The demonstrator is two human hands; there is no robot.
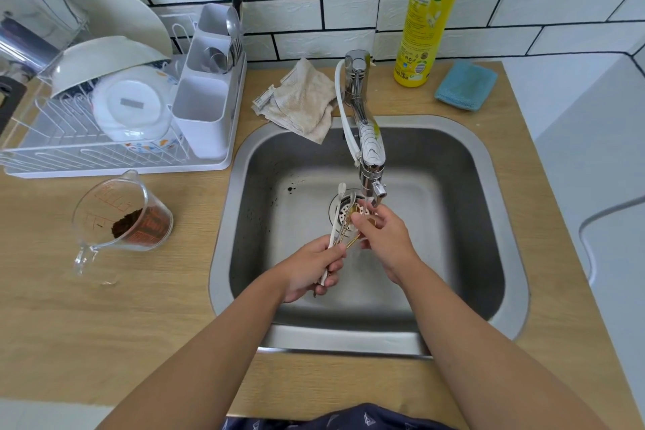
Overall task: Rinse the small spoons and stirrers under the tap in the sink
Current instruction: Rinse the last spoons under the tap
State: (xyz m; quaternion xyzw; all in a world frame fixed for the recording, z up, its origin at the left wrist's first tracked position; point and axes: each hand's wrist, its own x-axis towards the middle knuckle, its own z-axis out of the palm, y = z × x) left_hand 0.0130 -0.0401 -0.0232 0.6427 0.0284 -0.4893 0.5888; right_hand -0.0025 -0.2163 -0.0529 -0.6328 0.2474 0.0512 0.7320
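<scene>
Rinsing is judged to be mid-way: a bundle of small spoons and stirrers (340,220) is held over the drain of the sink (488,164), just beside the spout of the tap (370,164), with the heads pointed up toward a thin stream of water that can be made out only faintly. The handles are gripped by the left hand (309,270), fingers curled round them. The upper ends are pinched and seemingly rubbed by the fingertips of the right hand (384,237). A white stirrer and a gold-coloured spoon can be told apart; the exact count cannot be told. Dark specks are seen on the sink floor. Left to do, as judged: finishing the rinse and setting the pieces down, probably in the drying rack (115,154) on the counter (139,307).
</scene>
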